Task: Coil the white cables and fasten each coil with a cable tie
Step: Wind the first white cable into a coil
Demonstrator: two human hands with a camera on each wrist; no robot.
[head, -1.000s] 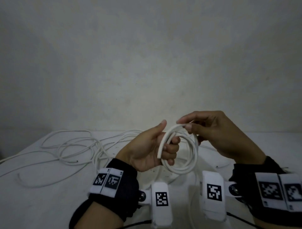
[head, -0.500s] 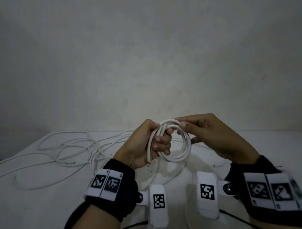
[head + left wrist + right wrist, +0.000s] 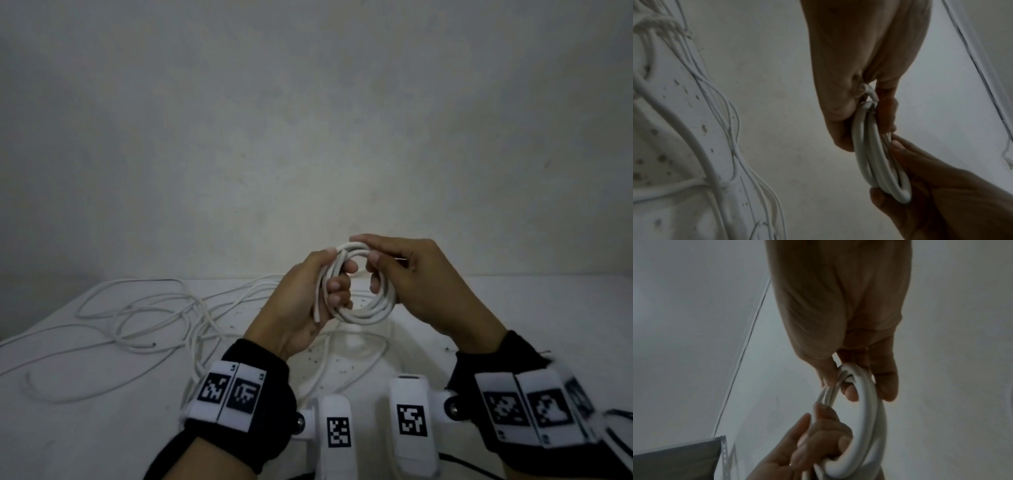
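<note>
Coil (image 3: 359, 301) of white cable held up between both hands above table (image 3: 513, 308). Left hand (image 3: 301, 301) curled round its left side, short cut end just below the fingers. Right hand (image 3: 421, 284) pinching top and right side. Loose cables (image 3: 144, 318) left of grip.

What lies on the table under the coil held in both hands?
Under the white coil, gripped by the left hand and right hand, loose white cables trail across the white table. The hands and wrist cameras hide part of the table.
</note>
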